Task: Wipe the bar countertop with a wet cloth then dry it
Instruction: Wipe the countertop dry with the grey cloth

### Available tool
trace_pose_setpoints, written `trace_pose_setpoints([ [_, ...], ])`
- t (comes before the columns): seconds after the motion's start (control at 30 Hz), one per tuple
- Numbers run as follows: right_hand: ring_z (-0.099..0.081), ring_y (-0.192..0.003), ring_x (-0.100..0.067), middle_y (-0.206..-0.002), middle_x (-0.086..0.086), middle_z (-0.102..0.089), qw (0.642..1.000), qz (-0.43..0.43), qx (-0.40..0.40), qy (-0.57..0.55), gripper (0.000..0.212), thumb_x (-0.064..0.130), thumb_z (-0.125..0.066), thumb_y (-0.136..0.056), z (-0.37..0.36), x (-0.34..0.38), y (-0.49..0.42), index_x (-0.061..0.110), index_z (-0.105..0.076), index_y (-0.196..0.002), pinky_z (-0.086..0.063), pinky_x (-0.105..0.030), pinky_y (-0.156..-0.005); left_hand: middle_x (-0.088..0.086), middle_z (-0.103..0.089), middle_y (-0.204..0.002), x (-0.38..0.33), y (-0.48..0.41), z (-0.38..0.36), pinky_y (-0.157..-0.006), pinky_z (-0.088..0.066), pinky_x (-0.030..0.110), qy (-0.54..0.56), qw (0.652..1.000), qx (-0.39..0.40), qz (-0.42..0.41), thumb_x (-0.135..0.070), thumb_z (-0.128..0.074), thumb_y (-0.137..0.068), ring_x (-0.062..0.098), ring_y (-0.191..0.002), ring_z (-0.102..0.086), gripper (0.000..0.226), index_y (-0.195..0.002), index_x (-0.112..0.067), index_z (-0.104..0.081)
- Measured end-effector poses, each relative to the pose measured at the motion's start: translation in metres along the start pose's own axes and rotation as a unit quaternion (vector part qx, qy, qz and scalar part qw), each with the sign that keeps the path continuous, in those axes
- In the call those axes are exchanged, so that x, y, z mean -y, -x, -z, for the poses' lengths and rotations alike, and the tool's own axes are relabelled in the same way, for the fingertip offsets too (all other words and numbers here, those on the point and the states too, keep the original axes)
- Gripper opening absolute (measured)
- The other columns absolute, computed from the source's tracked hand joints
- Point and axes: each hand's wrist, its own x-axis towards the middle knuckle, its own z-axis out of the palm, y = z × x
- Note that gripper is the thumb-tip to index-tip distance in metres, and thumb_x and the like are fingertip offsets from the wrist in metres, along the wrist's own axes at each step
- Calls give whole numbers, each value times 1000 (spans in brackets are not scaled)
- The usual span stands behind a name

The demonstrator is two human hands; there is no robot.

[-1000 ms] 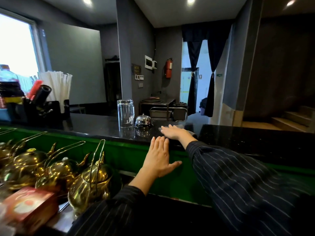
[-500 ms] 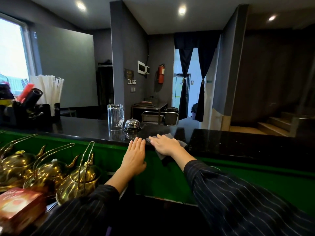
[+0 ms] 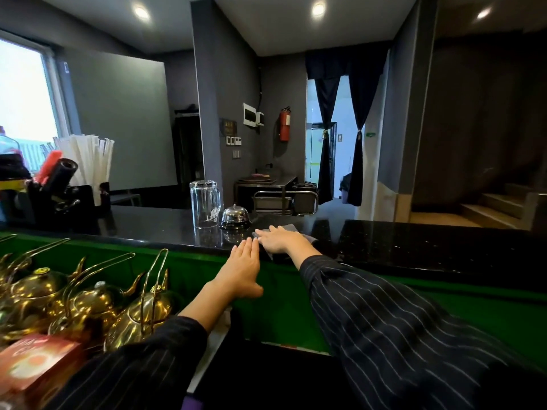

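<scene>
The black polished bar countertop (image 3: 414,244) runs across the middle of the view above a green front panel. A grey cloth (image 3: 291,227) lies on it near the front edge, mostly hidden under my right hand (image 3: 278,239), which presses flat on it with fingers pointing left. My left hand (image 3: 242,269) is flat and open, fingers together, resting against the counter's front edge just left of the right hand. It holds nothing.
An upturned glass (image 3: 205,204) and a silver call bell (image 3: 235,216) stand just left of the cloth. A black holder with white straws (image 3: 88,161) sits at far left. Several brass teapots (image 3: 139,315) and a red box (image 3: 32,365) sit below the counter.
My right hand slid the cloth left, closer to the bell, after pulling it toward the front edge. My left hand stayed at the counter's edge.
</scene>
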Motion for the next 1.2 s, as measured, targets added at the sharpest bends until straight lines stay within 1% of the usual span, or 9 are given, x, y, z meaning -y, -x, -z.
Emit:
trace_pose_setpoints([
  [0.1, 2, -151, -28, -164, -1, -2, 1000, 20, 6, -3, 58, 43, -23, -96, -2, 5, 12, 39, -8, -152, -4, -59, -119, 22, 12, -156, -2, -1, 10, -118, -1, 42, 14, 999, 27, 10, -26, -62, -77, 32, -146, 9, 106, -145, 3, 14],
  [0.17, 0, -151, -28, -164, -2, -5, 999, 38, 12, 8, 63, 48, -18, -92, -2, 7, 28, 37, -10, -153, -5, -58, -119, 22, 11, -156, -3, 0, 15, -119, -3, 43, 20, 999, 43, 18, -25, -61, -79, 32, -146, 7, 104, -145, 4, 14],
  [0.27, -4, -151, -27, -164, -3, -7, 999, 37, -8, 4, 53, 45, -16, -100, -4, -3, 54, 40, -11, -152, -5, -58, -119, 23, 8, -156, -12, -1, 24, -119, -5, 46, 3, 997, 69, 47, -29, -60, -81, 34, -145, 6, 103, -146, 4, 12],
  [0.4, -6, -151, -27, -164, -3, -9, 999, 9, -33, 6, 55, 45, -17, -101, -3, -40, 83, 29, -13, -154, -8, -58, -119, 19, 9, -157, -58, -10, 39, -118, -1, 47, 0, 999, 45, -1, -30, -59, -81, 32, -146, 9, 100, -147, 1, 10],
  [0.53, -7, -151, -27, -163, -3, -10, 998, -42, -47, 3, 53, 41, -20, -101, 0, -95, 112, 32, -15, -153, -8, -58, -118, 18, 2, -158, -115, -20, 42, -117, -5, 47, 7, 996, 75, -44, -33, -62, -81, 33, -146, 2, 101, -148, 1, 8],
  [0.77, -8, -151, -28, -164, 0, -11, 986, -150, -69, -4, 51, 43, -16, -101, 9, -226, 180, 40, -14, -152, -7, -58, -117, 19, 1, -158, -210, -36, 33, -118, -5, 50, -1, 992, 72, -107, -59, -60, -80, 34, -146, 4, 111, -148, -1, 4],
  [0.93, -17, -148, -27, -160, 0, -23, 968, -232, -92, -4, 51, 42, -13, -101, 15, -333, 244, 39, -19, -151, -12, -57, -115, 12, 6, -159, -269, -47, 33, -113, -1, 61, 8, 989, 93, -115, -68, -57, -75, 29, -146, 5, 114, -149, -6, 5],
  [1.07, -9, -150, -25, -163, 2, -12, 946, -314, -81, -20, 51, 44, -11, -102, 20, -410, 284, 39, -14, -152, -7, -54, -119, 9, 8, -159, -272, -44, 24, -113, 0, 61, -1, 992, 69, -104, -71, -57, -72, 28, -146, 6, 118, -149, -9, 7],
  [1.2, 0, -151, -25, -164, 1, -2, 931, -357, -63, -31, 51, 41, -15, -103, 26, -425, 280, 38, -10, -153, -3, -55, -119, 7, 9, -159, -274, -48, 25, -112, 3, 61, 13, 992, 82, -93, -70, -62, -68, 28, -146, 9, 121, -150, -15, 9],
])
